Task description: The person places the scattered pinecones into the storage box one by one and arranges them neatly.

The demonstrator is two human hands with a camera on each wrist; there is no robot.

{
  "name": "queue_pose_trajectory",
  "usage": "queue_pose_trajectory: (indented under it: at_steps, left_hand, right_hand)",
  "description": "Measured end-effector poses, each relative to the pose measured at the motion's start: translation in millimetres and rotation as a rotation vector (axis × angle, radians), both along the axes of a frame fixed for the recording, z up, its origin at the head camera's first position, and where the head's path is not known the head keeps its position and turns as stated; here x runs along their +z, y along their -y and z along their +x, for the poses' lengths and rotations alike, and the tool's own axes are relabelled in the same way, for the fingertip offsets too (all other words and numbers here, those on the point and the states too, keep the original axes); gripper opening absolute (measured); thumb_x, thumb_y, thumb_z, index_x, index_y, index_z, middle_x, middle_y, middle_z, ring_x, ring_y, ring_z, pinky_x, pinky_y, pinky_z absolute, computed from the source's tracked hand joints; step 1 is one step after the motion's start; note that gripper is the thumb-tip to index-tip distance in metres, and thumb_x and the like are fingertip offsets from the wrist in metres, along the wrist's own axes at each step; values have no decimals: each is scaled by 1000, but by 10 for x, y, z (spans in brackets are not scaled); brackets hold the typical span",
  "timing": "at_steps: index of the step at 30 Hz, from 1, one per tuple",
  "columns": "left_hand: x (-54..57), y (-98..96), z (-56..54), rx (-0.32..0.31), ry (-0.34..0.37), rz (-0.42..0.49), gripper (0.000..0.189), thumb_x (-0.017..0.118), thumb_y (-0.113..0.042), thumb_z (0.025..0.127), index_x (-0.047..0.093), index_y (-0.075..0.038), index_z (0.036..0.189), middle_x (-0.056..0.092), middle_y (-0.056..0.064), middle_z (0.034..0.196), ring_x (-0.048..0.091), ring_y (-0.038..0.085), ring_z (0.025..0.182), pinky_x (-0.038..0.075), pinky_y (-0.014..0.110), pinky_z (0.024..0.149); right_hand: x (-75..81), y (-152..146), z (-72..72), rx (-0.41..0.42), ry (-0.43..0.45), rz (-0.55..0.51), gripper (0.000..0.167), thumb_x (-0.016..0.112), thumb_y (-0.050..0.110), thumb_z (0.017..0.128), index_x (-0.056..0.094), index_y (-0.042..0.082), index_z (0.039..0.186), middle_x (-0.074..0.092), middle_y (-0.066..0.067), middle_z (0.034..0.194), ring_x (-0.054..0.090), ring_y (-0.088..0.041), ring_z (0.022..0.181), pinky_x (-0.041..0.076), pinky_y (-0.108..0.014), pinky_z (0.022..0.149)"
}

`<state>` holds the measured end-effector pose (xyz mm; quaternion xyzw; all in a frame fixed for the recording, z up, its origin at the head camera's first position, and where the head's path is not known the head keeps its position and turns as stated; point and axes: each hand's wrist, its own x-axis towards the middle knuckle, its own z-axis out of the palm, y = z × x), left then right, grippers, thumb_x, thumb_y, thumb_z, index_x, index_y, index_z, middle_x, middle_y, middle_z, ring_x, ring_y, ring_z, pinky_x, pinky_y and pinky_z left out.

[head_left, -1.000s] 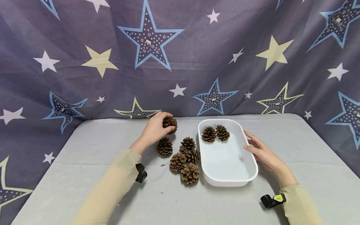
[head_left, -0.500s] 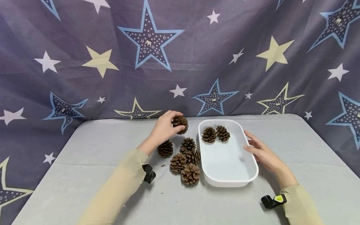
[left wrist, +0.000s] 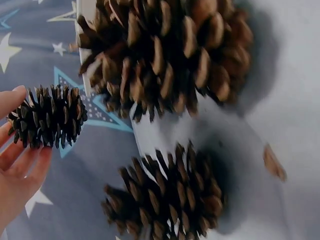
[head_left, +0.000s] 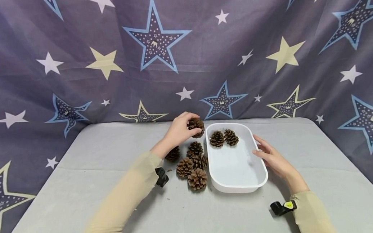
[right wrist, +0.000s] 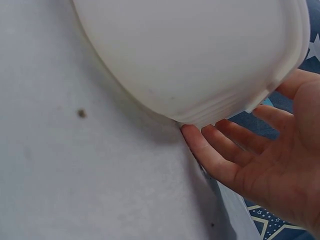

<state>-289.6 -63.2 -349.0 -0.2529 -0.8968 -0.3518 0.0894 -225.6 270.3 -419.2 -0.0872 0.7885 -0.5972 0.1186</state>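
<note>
In the head view my left hand point(head_left: 181, 130) pinches a brown pine cone point(head_left: 196, 127) between thumb and fingers, near the back left corner of a white plastic tub point(head_left: 238, 189). The left wrist view shows this held cone point(left wrist: 47, 117) from the side. My right hand point(head_left: 273, 161) holds the tub's right wall, thumb over the rim and fingertips against the outside, as the right wrist view of the tub point(right wrist: 200, 65) also shows. Two pine cones point(head_left: 217, 139) lie inside the tub at its far end.
Left of the tub several pine cones point(head_left: 197, 179) lie clustered close to its wall. Another cone point(head_left: 173, 154) sits under my left wrist, partly hidden. Small brown flakes dot the grey tabletop point(head_left: 187, 217). A star-patterned curtain point(head_left: 158, 86) hangs behind the table.
My left hand has carried the pine cone rightward, from the back left of the group to beside the tub's far left corner. The right hand and tub stay in place.
</note>
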Motion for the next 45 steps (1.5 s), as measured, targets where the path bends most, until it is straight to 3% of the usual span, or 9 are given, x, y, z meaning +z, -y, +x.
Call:
queue_pose_trajectory:
  at_steps: [18,26,35,42,45]
  left_hand:
    - [30,-502,71,-98,21,22,44,67,-29,82,55,-14,122,54,2,120,51,20,111,44,36,94]
    - [-59,-708,100,-145,23,-44,46,67,-30,82,54,-13,122,54,2,121,50,19,114,41,33,98]
    - [-147,-886,123,-149,5,-116,46,69,-32,80,56,-12,120,55,3,123,49,20,117,38,32,101]
    - [-202,-993,122,-164,25,-152,44,68,-32,80,57,-14,119,56,2,125,37,26,130,26,36,110]
    - [-210,-1032,132,-171,18,-164,45,68,-33,80,57,-14,119,56,1,124,43,21,125,31,34,107]
  right_hand:
    - [-15,-5,-17,-15,-1,5,70,51,21,93,8,17,147,26,-30,139,46,-40,114,50,-44,84]
    - [-23,-5,-21,-8,-5,5,69,50,21,93,8,17,147,27,-31,139,46,-41,114,49,-44,85]
    - [-41,-12,-25,-13,-10,-10,69,50,19,93,9,16,147,27,-31,138,48,-39,112,50,-44,83]
    - [-47,-9,-26,-17,-1,-11,68,50,19,93,9,16,147,27,-31,139,49,-38,111,50,-42,83]
    - [-50,-8,-31,-16,-3,-13,68,50,19,93,9,17,147,27,-31,139,48,-38,112,50,-43,83]
